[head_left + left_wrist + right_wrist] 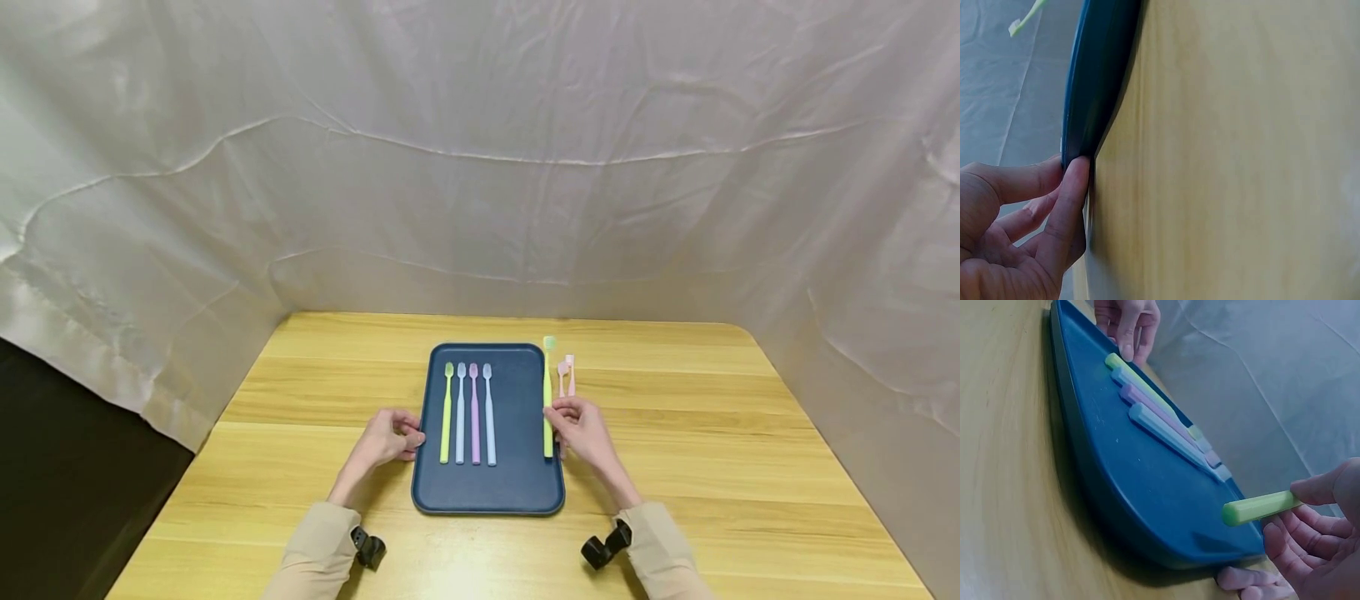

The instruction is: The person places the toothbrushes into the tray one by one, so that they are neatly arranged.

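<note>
A dark blue tray [517, 492] lies on the table, its left rim pinched between the thumb and fingers of my left hand [390, 436]. In its left half a yellow-green toothbrush [446, 429], a light blue toothbrush [461, 433], a purple toothbrush [475, 433] and a second light blue toothbrush [491, 429] lie side by side, heads away from me. My right hand [587, 431] pinches another yellow-green toothbrush [1260, 507] by its handle, raised over the tray's right edge. Right of the tray lie two pink toothbrushes [572, 379], their handles partly hidden by that hand.
The wooden table [712, 467] extends on both sides of the tray. A pale grey cloth [480, 208] hangs behind and at the sides. Black wrist cameras [369, 550] sit on both cuffs.
</note>
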A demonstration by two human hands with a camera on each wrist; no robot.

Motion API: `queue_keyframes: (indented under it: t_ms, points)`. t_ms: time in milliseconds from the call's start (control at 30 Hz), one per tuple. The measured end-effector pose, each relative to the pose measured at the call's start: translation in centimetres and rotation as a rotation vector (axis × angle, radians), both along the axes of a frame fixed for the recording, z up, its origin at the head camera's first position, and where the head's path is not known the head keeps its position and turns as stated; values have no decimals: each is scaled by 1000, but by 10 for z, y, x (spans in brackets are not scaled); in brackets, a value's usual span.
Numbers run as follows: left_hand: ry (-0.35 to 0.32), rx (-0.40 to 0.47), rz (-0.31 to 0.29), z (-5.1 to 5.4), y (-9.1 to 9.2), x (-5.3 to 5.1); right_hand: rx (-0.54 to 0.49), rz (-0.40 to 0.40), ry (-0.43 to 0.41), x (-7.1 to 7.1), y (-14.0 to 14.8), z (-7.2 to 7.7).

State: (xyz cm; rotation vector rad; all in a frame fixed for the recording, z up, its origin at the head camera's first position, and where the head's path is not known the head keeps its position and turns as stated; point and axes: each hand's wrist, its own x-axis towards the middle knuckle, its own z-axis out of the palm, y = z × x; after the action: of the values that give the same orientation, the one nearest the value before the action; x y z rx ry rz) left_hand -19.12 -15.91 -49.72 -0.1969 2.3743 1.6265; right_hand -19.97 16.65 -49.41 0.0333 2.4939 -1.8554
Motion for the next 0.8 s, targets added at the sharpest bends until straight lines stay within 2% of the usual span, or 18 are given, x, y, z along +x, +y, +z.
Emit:
queue_keyframes:
  t_ms: [367, 800]
  points:
    - [8, -2, 3, 0, 0, 0, 18, 3, 34, -2, -19, -5]
    - [12, 9, -3, 2, 0, 1, 37, 30, 13, -2, -36, -5]
